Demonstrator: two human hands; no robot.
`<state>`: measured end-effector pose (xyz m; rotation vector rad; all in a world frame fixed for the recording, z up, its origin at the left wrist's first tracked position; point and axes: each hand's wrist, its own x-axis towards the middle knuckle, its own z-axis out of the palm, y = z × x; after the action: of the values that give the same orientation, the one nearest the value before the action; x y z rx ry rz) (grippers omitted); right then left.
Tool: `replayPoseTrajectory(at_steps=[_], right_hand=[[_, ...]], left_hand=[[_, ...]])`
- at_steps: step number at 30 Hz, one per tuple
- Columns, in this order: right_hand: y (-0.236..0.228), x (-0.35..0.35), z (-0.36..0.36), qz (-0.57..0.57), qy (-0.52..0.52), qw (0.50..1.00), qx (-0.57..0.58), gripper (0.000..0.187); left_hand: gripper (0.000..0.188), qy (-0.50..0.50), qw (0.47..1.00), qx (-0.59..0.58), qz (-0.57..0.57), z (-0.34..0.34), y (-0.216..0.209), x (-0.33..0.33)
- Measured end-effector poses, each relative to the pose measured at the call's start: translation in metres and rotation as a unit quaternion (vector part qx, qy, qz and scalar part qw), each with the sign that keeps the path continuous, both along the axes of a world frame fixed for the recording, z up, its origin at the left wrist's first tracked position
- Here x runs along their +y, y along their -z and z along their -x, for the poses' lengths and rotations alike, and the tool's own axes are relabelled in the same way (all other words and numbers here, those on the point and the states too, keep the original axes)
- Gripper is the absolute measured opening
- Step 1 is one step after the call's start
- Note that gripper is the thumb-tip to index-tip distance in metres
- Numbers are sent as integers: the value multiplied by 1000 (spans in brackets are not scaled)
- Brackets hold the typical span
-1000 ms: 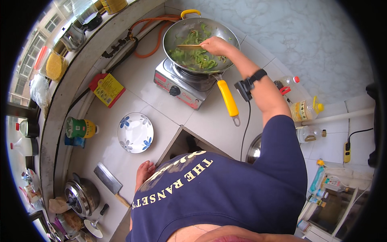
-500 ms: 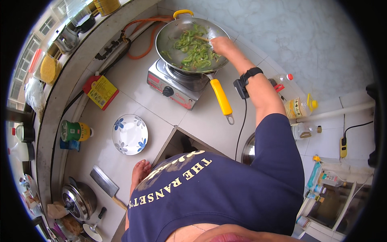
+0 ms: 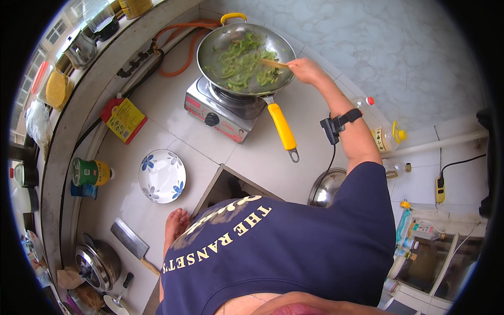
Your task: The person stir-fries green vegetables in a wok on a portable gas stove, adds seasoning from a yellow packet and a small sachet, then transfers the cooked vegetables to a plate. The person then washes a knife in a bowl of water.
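Observation:
My right hand (image 3: pixel 306 70) is closed round a wooden spatula (image 3: pixel 273 63) over the right side of a steel wok (image 3: pixel 210 50); its far end is among the food, so its shape is partly hidden. Sliced green vegetables (image 3: pixel 239 60) lie spread in the wok, looking slightly hazy. The wok rests on a silver portable gas stove (image 3: pixel 223 113), its yellow handle (image 3: pixel 282 126) pointing toward me. My left hand (image 3: pixel 177 222) hangs low by the counter's front edge, fingers curled, with nothing seen in it. Nearest to it is a white plate with blue and grey flowers (image 3: pixel 162 176).
A cleaver (image 3: pixel 130 238) lies on the counter (image 3: pixel 205 142) at the left, near a lidded pot (image 3: pixel 98 265). A yellow-and-red box (image 3: pixel 124 120) and a green-and-yellow bottle (image 3: pixel 92 172) stand along the ledge. Oil bottles (image 3: pixel 388 136) and a metal lid (image 3: pixel 328 188) are at the right.
My right hand has drawn back to the right and slightly down, showing more of the spatula. The vegetables have shifted in the wok. The whole view has moved slightly; my left hand stays low.

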<state>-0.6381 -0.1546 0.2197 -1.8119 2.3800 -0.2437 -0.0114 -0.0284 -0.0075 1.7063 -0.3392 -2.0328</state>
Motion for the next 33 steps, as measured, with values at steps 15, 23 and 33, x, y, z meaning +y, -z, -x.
replayPoseTrajectory(at_steps=[15, 23, 33], right_hand=[[-46, 24, -19, -123, -76, 987, 70, 25], [13, -61, -26, 42, -52, 997, 32, 26], [20, -103, -50, -8, -117, 992, 54, 30]], left_hand=[[25, -6, 1000, -7, 2, 2, 0, 3], [23, -18, 1000, -14, -1, 3, -5, 5], [23, -28, 1000, 3, -5, -5, 1, 17]])
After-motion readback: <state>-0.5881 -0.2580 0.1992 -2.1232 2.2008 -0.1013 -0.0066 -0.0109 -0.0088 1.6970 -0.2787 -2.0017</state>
